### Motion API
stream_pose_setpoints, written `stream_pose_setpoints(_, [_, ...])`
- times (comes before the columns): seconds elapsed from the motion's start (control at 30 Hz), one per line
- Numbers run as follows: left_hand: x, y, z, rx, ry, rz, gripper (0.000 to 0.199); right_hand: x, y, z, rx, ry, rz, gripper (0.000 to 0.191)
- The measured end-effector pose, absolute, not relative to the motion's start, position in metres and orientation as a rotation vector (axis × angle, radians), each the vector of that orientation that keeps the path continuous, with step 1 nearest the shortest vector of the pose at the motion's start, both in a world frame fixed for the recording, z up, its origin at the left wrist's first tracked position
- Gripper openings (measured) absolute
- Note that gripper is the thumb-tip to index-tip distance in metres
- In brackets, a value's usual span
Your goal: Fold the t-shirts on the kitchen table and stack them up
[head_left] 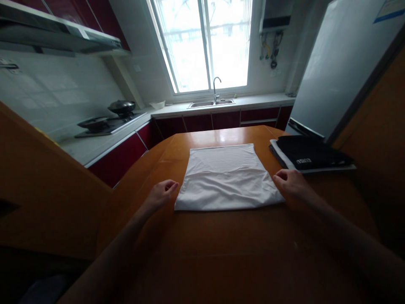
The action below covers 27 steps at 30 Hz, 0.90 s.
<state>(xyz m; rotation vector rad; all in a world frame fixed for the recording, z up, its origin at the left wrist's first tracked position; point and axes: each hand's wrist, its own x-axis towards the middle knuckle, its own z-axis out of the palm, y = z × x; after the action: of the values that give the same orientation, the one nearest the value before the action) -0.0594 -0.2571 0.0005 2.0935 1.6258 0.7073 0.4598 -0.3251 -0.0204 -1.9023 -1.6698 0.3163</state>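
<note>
A white piece of clothing point(226, 181), folded over on itself, lies on the wooden table in front of me. Its upper layer is wrinkled, and the fold line runs across the middle. My left hand point(163, 193) hovers just beside its left edge, with fingers curled and thumb against them. On the opposite side, my right hand point(292, 182) is near the garment's right edge, its fingers likewise curled in a pinch. I see no cloth between the fingers of either hand.
A stack of folded clothes point(310, 152), black on top with white lettering, lies at the table's right. The wooden table point(221, 240) has a rounded far edge. Beyond are a sink point(210, 103), a stove with pans point(122, 106) and a refrigerator point(338, 63).
</note>
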Motion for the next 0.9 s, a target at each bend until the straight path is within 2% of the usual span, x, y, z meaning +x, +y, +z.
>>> stream_pose_setpoints(0.1, [-0.072, -0.289, 0.002, 2.014, 1.597, 0.545, 0.055, 0.467, -0.354, -0.027, -1.924, -1.641, 0.506, 0.042])
stream_pose_setpoints(0.2, [-0.07, -0.31, 0.001, 1.943, 1.535, 0.462, 0.054, 0.468, -0.369, -0.033, -1.886, -1.648, 0.665, 0.047])
stream_pose_setpoints(0.53, [-0.059, -0.326, -0.004, 1.923, 1.583, 0.588, 0.043, 0.465, -0.375, -0.04, -1.855, -1.598, 0.737, 0.032])
stream_pose_setpoints(0.73, [-0.067, -0.317, 0.002, 2.015, 1.611, 0.339, 0.039, 0.463, -0.382, -0.039, -2.025, -1.704, 0.595, 0.029])
stream_pose_setpoints(0.9, [-0.033, -0.289, 0.018, 2.308, 1.649, 0.756, 0.036, 0.437, -0.365, -0.014, -1.873, -1.771, 0.079, 0.035])
